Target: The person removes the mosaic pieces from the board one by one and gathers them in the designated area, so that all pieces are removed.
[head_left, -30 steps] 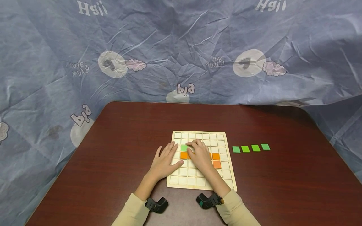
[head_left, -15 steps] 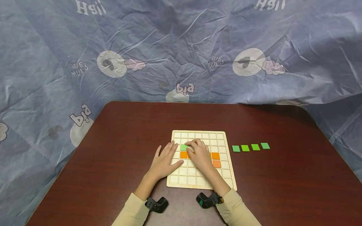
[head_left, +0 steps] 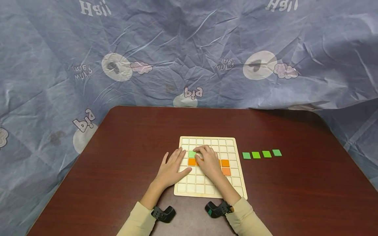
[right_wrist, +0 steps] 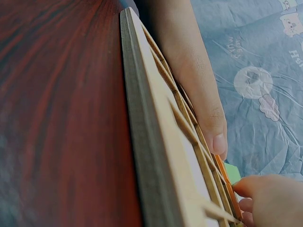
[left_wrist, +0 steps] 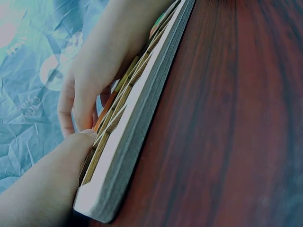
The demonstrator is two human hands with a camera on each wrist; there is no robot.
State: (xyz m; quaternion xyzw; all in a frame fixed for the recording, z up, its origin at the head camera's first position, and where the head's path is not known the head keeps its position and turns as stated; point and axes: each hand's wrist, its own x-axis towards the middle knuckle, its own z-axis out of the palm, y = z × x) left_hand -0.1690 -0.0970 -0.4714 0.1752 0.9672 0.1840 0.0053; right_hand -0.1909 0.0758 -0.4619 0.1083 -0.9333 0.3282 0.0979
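Note:
A pale wooden grid board [head_left: 196, 188] lies on the table, with a row of orange square tiles [head_left: 225, 163] in its middle. Above that row's left end is a green tile [head_left: 192, 154]. My right hand [head_left: 210, 164] reaches over the board with bent fingers, thumb and index pinching the tile's right edge. In the right wrist view the green tile [right_wrist: 232, 170] rises beyond the orange strip, beside the right thumb. My left hand [head_left: 171, 170] rests straight-fingered across the board's left edge, fingertips near the green tile. The right hand hides part of the orange row.
Several loose green tiles [head_left: 256, 155] stand in a line on the table to the right of the board. A salmon tile [head_left: 226, 171] sits below the right end of the orange row. The brown table [head_left: 141, 131] ends at a hanging blue patterned cloth [head_left: 177, 42].

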